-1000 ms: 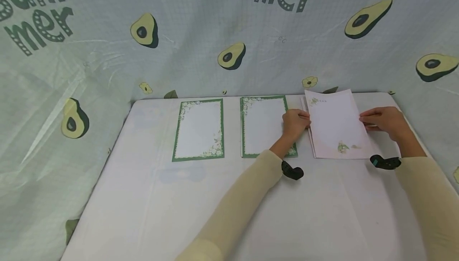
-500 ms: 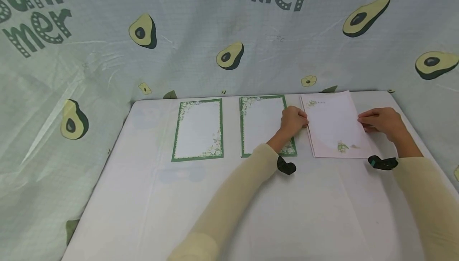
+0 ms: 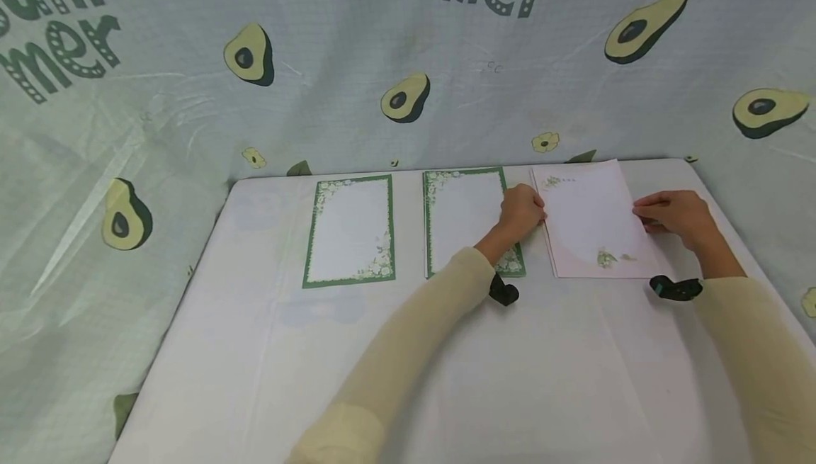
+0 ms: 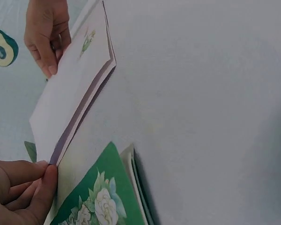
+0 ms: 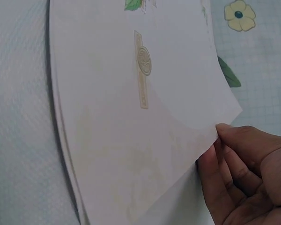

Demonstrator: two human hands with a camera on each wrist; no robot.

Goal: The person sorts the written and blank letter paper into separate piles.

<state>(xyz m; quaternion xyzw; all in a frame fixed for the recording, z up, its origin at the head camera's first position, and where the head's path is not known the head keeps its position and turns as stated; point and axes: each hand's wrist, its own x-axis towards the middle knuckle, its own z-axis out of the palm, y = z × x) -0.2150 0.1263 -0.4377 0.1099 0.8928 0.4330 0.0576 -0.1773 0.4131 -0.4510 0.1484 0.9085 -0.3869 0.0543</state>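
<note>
A pale pink sheet of paper (image 3: 593, 223) with small green floral prints lies over a stack of like sheets at the right of the table. My left hand (image 3: 521, 212) pinches its left edge between thumb and fingertips, as the left wrist view shows close up at the paper's edge (image 4: 72, 103). At the opposite edge my right hand (image 3: 681, 214) pinches the sheet, thumb on top and fingers beneath. The right side is lifted and bends upward in the right wrist view, where a gold seal print (image 5: 144, 61) shows on the paper.
Left of the pink stack lies a pile of green-bordered sheets (image 3: 455, 237), partly covered by my left hand and forearm. Farther left is another green-bordered sheet (image 3: 349, 237). A curtain with avocado prints (image 3: 344, 39) hangs behind the white table (image 3: 542, 379).
The pink sheet has come down from a tilted, raised position and lined up over the stack below. Both hands keep pinching its edges and have shifted only slightly.
</note>
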